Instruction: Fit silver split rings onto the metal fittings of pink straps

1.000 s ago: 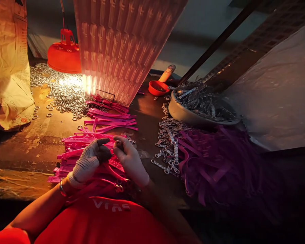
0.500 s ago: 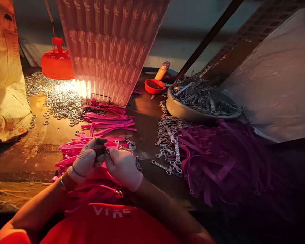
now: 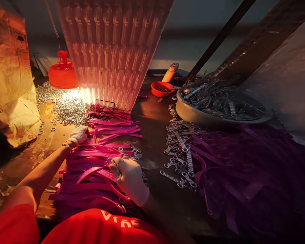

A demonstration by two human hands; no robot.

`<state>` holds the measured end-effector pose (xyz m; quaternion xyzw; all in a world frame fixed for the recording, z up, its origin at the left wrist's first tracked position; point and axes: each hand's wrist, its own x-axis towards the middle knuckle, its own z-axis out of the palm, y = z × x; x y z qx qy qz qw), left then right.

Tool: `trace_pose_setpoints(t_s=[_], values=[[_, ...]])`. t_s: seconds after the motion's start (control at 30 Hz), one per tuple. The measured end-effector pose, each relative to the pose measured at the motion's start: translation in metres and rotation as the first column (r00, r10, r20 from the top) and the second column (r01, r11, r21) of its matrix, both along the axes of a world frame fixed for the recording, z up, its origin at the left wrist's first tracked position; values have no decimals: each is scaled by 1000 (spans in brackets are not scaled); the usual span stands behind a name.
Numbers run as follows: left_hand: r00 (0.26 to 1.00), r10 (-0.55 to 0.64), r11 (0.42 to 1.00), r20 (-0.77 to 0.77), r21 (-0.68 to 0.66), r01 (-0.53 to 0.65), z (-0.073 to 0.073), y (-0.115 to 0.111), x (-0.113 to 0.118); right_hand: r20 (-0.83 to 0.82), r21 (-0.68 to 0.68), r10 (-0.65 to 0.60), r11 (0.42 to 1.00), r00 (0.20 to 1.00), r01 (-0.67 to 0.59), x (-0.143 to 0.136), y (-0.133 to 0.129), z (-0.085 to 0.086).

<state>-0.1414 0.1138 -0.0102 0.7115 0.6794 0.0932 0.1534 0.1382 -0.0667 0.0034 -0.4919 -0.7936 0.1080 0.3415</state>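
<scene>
- Two gloved hands over a dark bench (image 3: 152, 113): the right hand (image 3: 130, 174) presses thumb and forefinger together on what looks like a metal ring (image 3: 108, 160), just above a spread of magenta straps (image 3: 91, 173).
- The left hand (image 3: 78, 135), curled, sits at the far left edge of the straps, near a pile of loose rings (image 3: 68, 108); whether its hidden fingers grip anything, one cannot tell.
- The small ring seems held by little of its edge; a slack pinch or slippery glove fabric could drop it among the straps (metal pieces already lie there, so it might be hard to spot).
- Several straps cross one another; a careless tug on one could drag its neighbours out of line.
- A brush of the left wrist could scatter the loose rings across the bench, since nothing visible fences their near side.
- At right, a heaped grey basin (image 3: 193, 114) stands beside strewn metal links (image 3: 189, 159) and shadowed purple straps (image 3: 234, 179); a knock could spill more, and dim light could hide the mix-up.
</scene>
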Motion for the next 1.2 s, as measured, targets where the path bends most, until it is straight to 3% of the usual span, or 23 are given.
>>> trace_pose_setpoints(t_s=[0.1, 0.2, 0.3, 0.33, 0.4, 0.47, 0.53, 0.63, 0.73, 0.83, 0.97, 1.03, 1.1, 1.2], values=[[999, 39, 993, 32, 107, -42, 19, -7, -7, -56, 18, -14, 1000, 998, 15, 1, 1, -4], [943, 59, 934, 326, 314, -167, 64, -20, -12, -83, 23, -27, 999, 996, 29, 0, 1, -7], [714, -165, 826, 681, 490, -277, 112, -45, 1, -117, 22, -48, 998, 992, 51, 0, 2, -5], [647, -242, 821, 723, 508, -260, 124, -56, 10, -145, 12, -43, 999, 988, 45, 0, 3, -3], [556, -308, 879, 772, 454, -144, 135, -79, 34, -221, -12, -12, 1000, 975, 10, 1, 5, 4], [512, -262, 962, 818, 261, 75, 129, -99, 61, -281, -9, 16, 1000, 960, -19, 2, 9, 14], [472, -175, 968, 864, 65, 240, 112, -115, 84, -293, -3, 19, 1000, 956, -21, 5, 13, 23], [469, -57, 955, 881, -88, 282, 88, -130, 104, -199, -30, -7, 1000, 980, 1, 8, 20, 35], [506, 3, 948, 863, -164, 274, 78, -136, 109, 13, -8, -47, 999, 999, 47, 9, 21, 41], [574, -32, 937, 818, -175, 302, 77, -137, 108, 241, 67, -91, 995, 966, 77, 8, 18, 44], [712, -286, 909, 641, -53, 413, 71, -136, 106, 397, 131, -78, 991, 914, 28, 8, 16, 39], [760, -380, 891, 527, -14, 454, 64, -136, 106, 407, 119, -65, 993, 911, 18, 7, 16, 36], [778, -400, 887, 485, -11, 463, 57, -137, 105, 378, 65, -65, 997, 923, 43, 8, 17, 36], [731, -329, 906, 598, -19, 423, 52, -139, 103, 286, -76, -17, 996, 958, 40, 11, 19, 43]])
